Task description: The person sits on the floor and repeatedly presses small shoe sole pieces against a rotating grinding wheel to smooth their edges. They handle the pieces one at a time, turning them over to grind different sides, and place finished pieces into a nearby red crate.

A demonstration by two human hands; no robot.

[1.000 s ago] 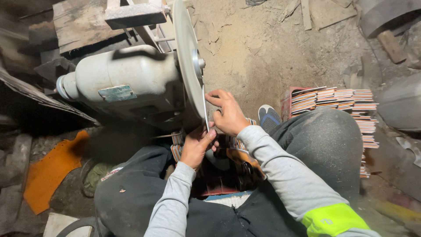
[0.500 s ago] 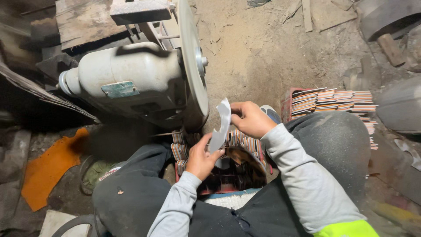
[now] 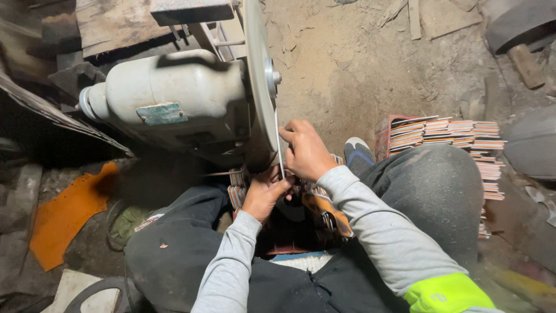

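Note:
A grey motor (image 3: 174,104) drives a large grinding disc (image 3: 259,81) seen edge-on. I hold a thin flat pale piece (image 3: 280,145) on edge against the disc's right face. My right hand (image 3: 307,150) grips its upper part. My left hand (image 3: 265,191) pinches its lower end from below. Both sleeves are grey, the right one with a bright yellow band (image 3: 446,293). Several thin striped pieces (image 3: 237,188) lie between my knees, partly hidden by my hands.
A long stack of thin striped pieces (image 3: 457,136) sits in a red tray at the right, beside my right knee (image 3: 428,185). An orange sheet (image 3: 63,214) lies on the dusty floor at the left. Wooden boards (image 3: 116,23) lie behind the motor.
Half a second ago both hands held the piece flat-side up away from the disc. Now it is turned on edge and pressed against the disc again.

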